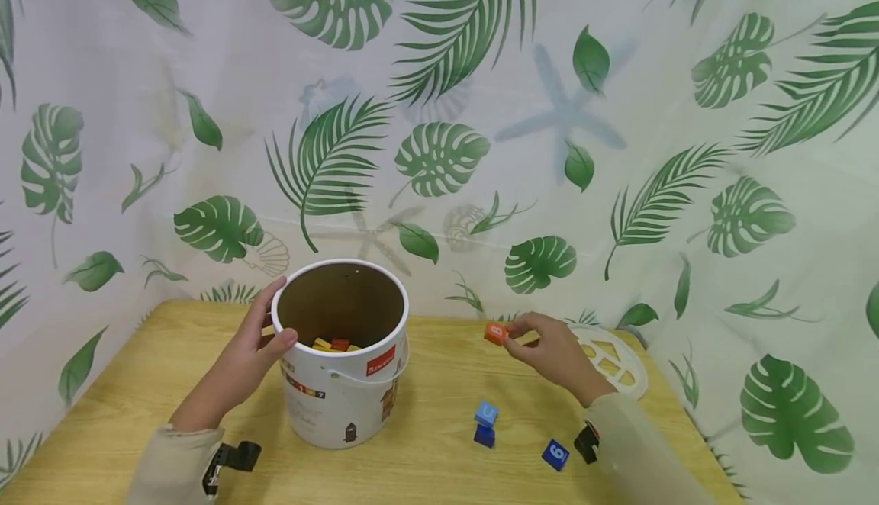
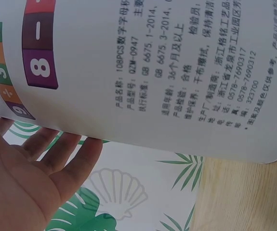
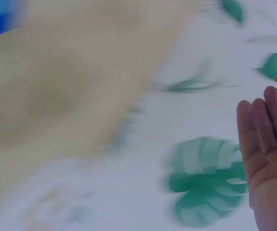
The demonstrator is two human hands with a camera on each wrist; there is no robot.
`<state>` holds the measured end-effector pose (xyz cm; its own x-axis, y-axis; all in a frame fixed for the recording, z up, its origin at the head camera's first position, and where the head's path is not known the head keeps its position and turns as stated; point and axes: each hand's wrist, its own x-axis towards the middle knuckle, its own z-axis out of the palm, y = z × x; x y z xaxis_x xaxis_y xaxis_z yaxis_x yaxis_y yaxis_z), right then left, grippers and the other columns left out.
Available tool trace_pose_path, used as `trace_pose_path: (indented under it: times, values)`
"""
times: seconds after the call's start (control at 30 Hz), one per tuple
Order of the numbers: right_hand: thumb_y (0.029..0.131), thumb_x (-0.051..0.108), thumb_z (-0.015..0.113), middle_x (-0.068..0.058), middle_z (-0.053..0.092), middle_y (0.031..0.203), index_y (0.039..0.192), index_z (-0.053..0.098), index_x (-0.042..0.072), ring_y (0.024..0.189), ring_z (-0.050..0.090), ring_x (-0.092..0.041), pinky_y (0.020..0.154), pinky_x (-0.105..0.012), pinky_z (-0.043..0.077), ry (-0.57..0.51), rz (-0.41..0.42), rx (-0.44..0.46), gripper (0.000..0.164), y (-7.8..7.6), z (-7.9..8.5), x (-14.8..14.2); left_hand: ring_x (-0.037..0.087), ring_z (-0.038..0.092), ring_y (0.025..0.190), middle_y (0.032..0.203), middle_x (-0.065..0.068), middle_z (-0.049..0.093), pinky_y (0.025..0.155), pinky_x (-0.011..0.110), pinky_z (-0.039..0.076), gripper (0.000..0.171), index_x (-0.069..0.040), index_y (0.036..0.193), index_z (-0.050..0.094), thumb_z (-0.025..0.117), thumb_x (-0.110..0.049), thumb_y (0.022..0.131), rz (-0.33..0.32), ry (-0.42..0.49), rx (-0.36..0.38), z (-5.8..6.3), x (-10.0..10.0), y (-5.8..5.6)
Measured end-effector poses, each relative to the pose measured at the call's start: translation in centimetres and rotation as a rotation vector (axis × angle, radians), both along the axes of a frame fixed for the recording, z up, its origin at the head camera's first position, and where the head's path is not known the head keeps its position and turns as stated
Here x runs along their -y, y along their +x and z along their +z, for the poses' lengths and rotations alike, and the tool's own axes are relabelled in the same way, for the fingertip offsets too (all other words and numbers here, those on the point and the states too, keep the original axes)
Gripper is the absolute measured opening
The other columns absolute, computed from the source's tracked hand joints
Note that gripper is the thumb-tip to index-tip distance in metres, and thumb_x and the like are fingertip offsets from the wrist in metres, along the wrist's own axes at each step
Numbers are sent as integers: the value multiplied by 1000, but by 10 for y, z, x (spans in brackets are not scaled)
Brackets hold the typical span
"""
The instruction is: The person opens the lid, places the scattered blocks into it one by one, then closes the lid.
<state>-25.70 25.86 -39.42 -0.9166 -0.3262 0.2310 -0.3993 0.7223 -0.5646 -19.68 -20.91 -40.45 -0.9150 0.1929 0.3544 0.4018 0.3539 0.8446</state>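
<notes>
On the table's left half stands a white bucket (image 1: 343, 406) with a wire-like handle and printed pictures, several yellow and red blocks (image 1: 333, 345) inside. My left hand (image 1: 250, 356) holds its left side, thumb at the rim; the left wrist view shows the fingers (image 2: 78, 161) against the printed wall. To the right of the bucket, my right hand (image 1: 552, 352) pinches an orange letter block (image 1: 496, 332) marked B above the table. Below it on the table are a light blue block (image 1: 486, 413), a dark blue block (image 1: 484, 435) and a blue block with a 6 (image 1: 555, 455).
A white slotted lid (image 1: 635, 371) lies at the table's right edge, partly behind my right forearm. A leaf-patterned sheet (image 1: 467, 207) hangs behind and beside the wooden table (image 1: 439, 383). Much of the right wrist view is blurred.
</notes>
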Motion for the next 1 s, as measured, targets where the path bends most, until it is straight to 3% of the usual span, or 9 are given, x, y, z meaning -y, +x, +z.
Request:
trace_pose_path:
  times: [0.17,0.27,0.43,0.6,0.73,0.9,1.0]
  values:
    - [95,20,75,-2,72,108,110,75,12,98,70,-22,83,-34,60,-100,95,-92,16,-2,50,47,46,42,135,154,25,35,102,67,42,77,-22,167,9,55,-24,106,-5,-3,0,-1,0,0]
    - [95,19,76,0,73,108,109,76,13,103,69,-20,92,-41,58,-116,167,-184,15,-1,71,77,46,42,136,154,25,35,102,67,42,76,-23,167,9,55,-24,106,3,-5,3,0,0,-1]
    - [93,18,77,-1,74,107,107,76,12,108,68,-19,100,-47,52,-118,271,-305,16,0,83,126,45,43,135,153,24,35,102,67,42,76,-25,167,9,55,-27,106,3,-1,6,1,1,0]
    - [92,18,77,-1,73,105,109,75,9,97,67,-18,90,-38,55,-4,342,-326,19,1,81,167,44,43,134,153,24,36,101,65,43,76,-24,167,10,56,-25,106,1,7,-2,1,1,1]
    - [94,20,76,-4,73,106,112,75,7,92,65,-16,84,-31,55,89,361,-248,23,2,77,188,43,44,133,153,24,37,100,63,44,76,-23,167,11,56,-24,105,8,8,-12,0,0,0]
    - [94,20,77,-1,74,102,110,75,7,90,66,-12,83,-26,55,77,356,-57,21,1,76,200,46,44,134,154,24,36,101,66,43,77,-24,167,11,57,-26,105,6,14,-4,1,0,0]
    - [93,21,78,2,73,97,107,76,10,87,66,-9,81,-25,55,95,343,15,18,1,78,204,48,44,134,155,24,35,101,67,43,77,-24,167,11,57,-26,105,1,20,-3,0,0,0]
